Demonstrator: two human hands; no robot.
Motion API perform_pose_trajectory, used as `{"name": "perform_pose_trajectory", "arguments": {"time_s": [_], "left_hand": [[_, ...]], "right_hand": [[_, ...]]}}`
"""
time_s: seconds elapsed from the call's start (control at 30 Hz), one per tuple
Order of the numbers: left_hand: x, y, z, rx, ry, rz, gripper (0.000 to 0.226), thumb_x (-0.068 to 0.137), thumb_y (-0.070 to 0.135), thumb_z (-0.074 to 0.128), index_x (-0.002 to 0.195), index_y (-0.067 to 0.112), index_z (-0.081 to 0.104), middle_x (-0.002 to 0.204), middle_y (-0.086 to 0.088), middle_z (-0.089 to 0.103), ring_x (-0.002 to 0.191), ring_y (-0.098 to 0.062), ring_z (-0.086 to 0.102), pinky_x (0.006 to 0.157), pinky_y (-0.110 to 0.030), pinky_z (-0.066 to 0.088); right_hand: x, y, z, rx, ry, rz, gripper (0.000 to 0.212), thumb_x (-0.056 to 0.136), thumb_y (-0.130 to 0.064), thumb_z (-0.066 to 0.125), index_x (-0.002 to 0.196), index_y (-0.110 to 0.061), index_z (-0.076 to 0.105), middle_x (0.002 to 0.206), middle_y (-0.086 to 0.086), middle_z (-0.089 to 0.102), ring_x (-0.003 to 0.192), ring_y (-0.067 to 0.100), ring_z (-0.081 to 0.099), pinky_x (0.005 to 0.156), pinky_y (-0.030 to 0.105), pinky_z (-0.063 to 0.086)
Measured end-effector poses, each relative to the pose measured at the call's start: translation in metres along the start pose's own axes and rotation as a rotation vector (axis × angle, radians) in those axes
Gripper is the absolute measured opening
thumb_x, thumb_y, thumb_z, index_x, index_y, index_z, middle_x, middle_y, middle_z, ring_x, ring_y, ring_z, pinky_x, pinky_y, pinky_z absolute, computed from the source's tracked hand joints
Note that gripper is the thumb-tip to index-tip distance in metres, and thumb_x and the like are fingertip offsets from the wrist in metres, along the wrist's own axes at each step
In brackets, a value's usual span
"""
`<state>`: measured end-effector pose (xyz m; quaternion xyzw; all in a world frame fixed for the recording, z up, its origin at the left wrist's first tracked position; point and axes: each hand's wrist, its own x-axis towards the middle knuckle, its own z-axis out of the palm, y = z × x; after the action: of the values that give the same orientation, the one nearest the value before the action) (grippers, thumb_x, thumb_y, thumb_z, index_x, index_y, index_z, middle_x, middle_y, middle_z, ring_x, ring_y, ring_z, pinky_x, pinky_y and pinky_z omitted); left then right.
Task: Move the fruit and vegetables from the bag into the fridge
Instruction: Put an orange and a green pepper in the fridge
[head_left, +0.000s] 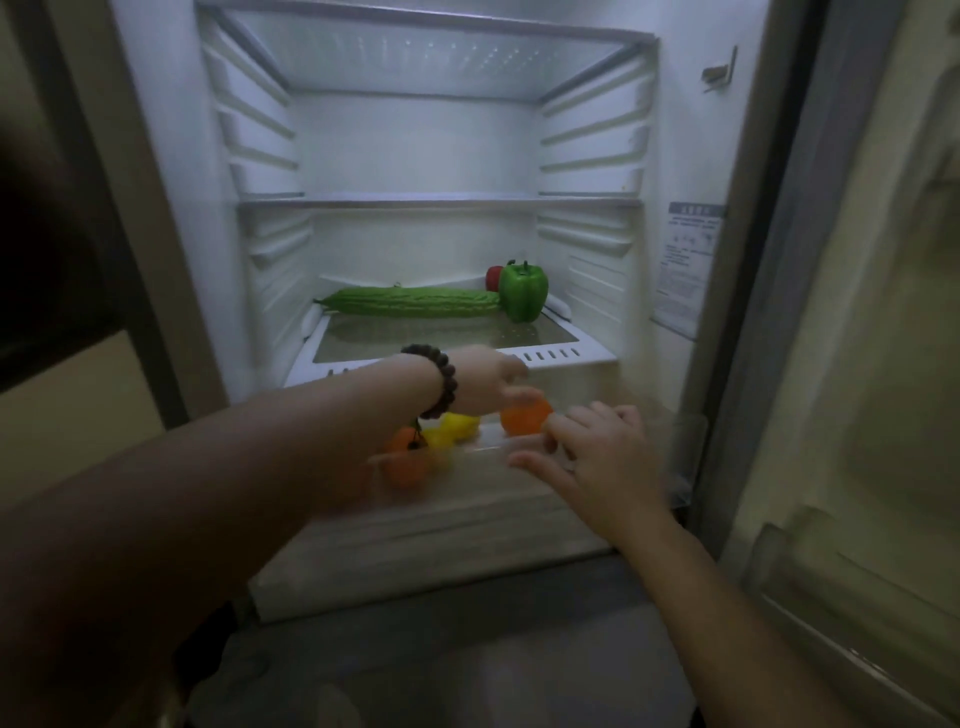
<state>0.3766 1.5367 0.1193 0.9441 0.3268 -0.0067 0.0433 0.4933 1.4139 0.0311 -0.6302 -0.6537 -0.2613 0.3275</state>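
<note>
Down in the drawer (467, 525) under the bottom shelf (566, 358), things get blurry: an orange fruit (408, 460) and something yellow (454, 428) can be made out, half hidden by the left forearm. The left hand (485, 382) is seen from behind, so whether its fingers are clamped on the second orange (524, 415) can't be told. The right hand (597, 457) is held beside that orange, fingers loosely spread. On the shelf, a bitter gourd (413, 301), green pepper (522, 291) and a mostly hidden red item (493, 277) are kept.
</note>
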Motion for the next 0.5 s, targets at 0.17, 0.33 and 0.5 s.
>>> {"name": "perform_pose_trajectory", "arguments": {"time_s": [0.17, 0.33, 0.5], "left_hand": [[-0.053, 0.01, -0.02, -0.032, 0.265, -0.008, 0.052, 0.095, 0.052, 0.037, 0.132, 0.018, 0.048, 0.124, -0.006, 0.058, 0.104, -0.022, 0.056, 0.088, -0.034, 0.046], [-0.094, 0.024, 0.001, 0.1, 0.432, -0.091, 0.054, 0.093, 0.056, 0.034, 0.131, 0.019, 0.048, 0.124, -0.003, 0.057, 0.109, -0.02, 0.054, 0.09, -0.037, 0.045], [-0.112, 0.035, 0.04, 0.084, 0.499, -0.058, 0.057, 0.094, 0.054, 0.033, 0.14, 0.021, 0.037, 0.14, -0.002, 0.046, 0.127, -0.02, 0.041, 0.106, -0.04, 0.033]], "right_hand": [[0.002, 0.0, -0.003, -0.019, -0.107, 0.056, 0.05, 0.077, -0.078, 0.031, 0.063, -0.031, 0.04, 0.062, -0.013, 0.043, 0.066, 0.012, 0.041, 0.069, 0.034, 0.03], [0.002, -0.008, -0.011, -0.01, -0.22, 0.145, 0.048, 0.076, -0.077, 0.03, 0.073, -0.034, 0.049, 0.078, -0.01, 0.055, 0.084, 0.014, 0.048, 0.086, 0.034, 0.033], [-0.008, -0.012, -0.029, 0.019, -0.267, 0.211, 0.049, 0.089, -0.055, 0.047, 0.124, -0.022, 0.056, 0.127, -0.002, 0.056, 0.129, 0.019, 0.039, 0.114, 0.044, 0.021]]}}
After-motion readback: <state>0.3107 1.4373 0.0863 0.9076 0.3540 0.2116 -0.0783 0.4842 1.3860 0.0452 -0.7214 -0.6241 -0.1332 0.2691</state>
